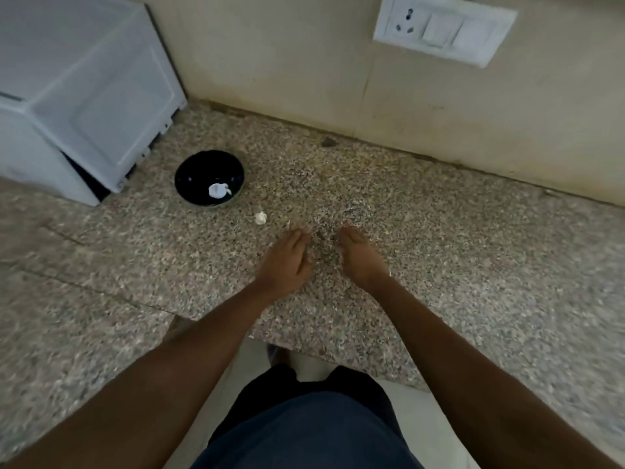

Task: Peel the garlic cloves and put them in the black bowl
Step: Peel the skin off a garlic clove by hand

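Note:
The black bowl stands on the speckled granite counter, left of centre, with a white garlic piece inside it. Another white garlic piece lies on the counter just right of the bowl. My left hand and my right hand rest on the counter side by side, fingers straight and pointing away from me, a small gap between them. Neither hand holds anything that I can see. The garlic piece on the counter lies a little beyond my left hand's fingertips.
A white appliance stands at the back left, close behind the bowl. A tiled wall with a white socket and switch plate runs along the back. The counter's front edge is cut in near my body.

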